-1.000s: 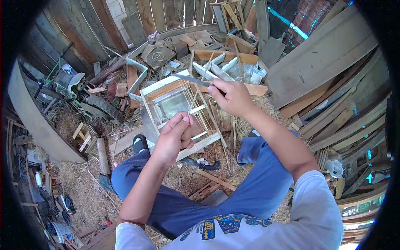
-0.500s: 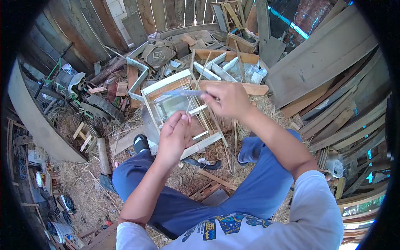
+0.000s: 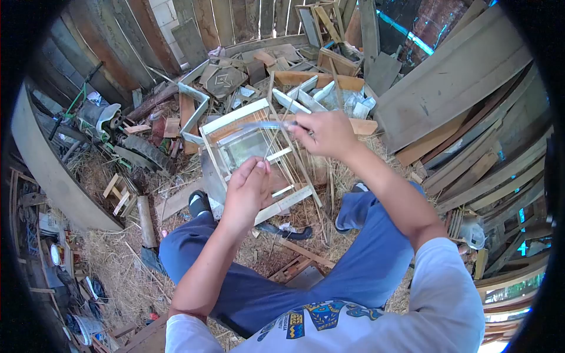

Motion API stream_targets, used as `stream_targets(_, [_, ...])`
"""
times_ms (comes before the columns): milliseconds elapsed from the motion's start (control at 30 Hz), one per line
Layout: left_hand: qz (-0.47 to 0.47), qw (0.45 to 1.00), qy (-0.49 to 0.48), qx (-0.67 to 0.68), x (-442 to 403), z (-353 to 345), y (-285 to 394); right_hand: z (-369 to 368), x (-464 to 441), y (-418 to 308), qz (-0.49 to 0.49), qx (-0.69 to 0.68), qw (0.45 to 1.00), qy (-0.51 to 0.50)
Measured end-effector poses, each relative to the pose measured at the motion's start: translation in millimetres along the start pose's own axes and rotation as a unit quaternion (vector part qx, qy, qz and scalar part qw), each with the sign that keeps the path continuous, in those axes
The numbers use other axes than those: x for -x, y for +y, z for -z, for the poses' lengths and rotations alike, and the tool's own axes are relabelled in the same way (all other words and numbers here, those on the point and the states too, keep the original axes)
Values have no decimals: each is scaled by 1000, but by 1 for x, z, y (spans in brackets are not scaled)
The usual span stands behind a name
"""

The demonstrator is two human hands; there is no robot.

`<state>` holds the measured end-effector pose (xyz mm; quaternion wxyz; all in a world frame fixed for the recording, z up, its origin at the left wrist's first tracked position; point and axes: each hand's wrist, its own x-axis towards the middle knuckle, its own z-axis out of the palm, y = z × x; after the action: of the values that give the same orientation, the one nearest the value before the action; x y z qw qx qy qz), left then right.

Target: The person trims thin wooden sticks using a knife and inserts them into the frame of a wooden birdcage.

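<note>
My right hand (image 3: pixel 325 134) is closed round the handle of a knife (image 3: pixel 263 125), whose blade points left and looks slightly blurred. The blade lies across or near a thin wooden stick (image 3: pixel 271 144); whether they touch is unclear. The lower end of that stick is pinched in my left hand (image 3: pixel 248 187), fingers curled. Behind and below both hands stands a pale wooden frame (image 3: pixel 235 117) with thin strips lying across its right part.
Scrap wood (image 3: pixel 223 79) is heaped against the plank wall (image 3: pixel 203 23). A large board (image 3: pixel 453 82) leans at the right. Machinery with a wheel (image 3: pixel 147 154) sits at the left. Straw covers the ground round my legs.
The knife dropped from above the stick to a lower, flatter angle, then rose slightly with my right hand. My left hand has barely moved.
</note>
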<state>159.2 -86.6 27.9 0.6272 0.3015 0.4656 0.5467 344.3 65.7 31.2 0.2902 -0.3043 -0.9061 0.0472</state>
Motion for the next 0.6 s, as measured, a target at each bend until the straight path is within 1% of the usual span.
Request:
stream_targets(33, [3,1000,16,8,-1,-3,0,-1,-1,4,-33,18,999,-14])
stream_targets(67, [1,1000,15,11,-1,-1,-3,-17,3,4,-4,-8,999,49])
stream_targets(100, [5,1000,14,12,0,2,-4,-12,6,2,-1,-5,999,49])
stream_targets(167, [9,1000,8,4,-3,5,-3,-5,9,-2,53,13,998,27])
stream_targets(200, [11,1000,12,6,1,0,2,-15,6,24,-15,55,997,45])
stream_targets(233, [15,1000,15,9,5,-3,2,-11,5,35,-21,53,997,43])
stream_targets(300, [10,1000,6,2,6,0,1,3,-6,53,-144,80,986,-4])
stream_targets(367, [21,1000,-14,11,6,3,-1,6,6,19,-118,60,991,-20])
stream_targets(433, [17,1000,-20,14,3,4,0,1,17,-2,29,-2,999,-15])
stream_targets(467, [15,1000,-11,15,3,3,2,1,12,2,22,-29,999,15])
stream_targets(500, [13,1000,-1,17,4,2,4,-1,6,13,17,-33,999,15])
stream_targets(567, [16,1000,6,15,6,1,3,-1,-5,37,-128,22,991,-26])
stream_targets(600, [12,1000,-8,11,7,2,0,6,-4,25,-140,6,988,-71])
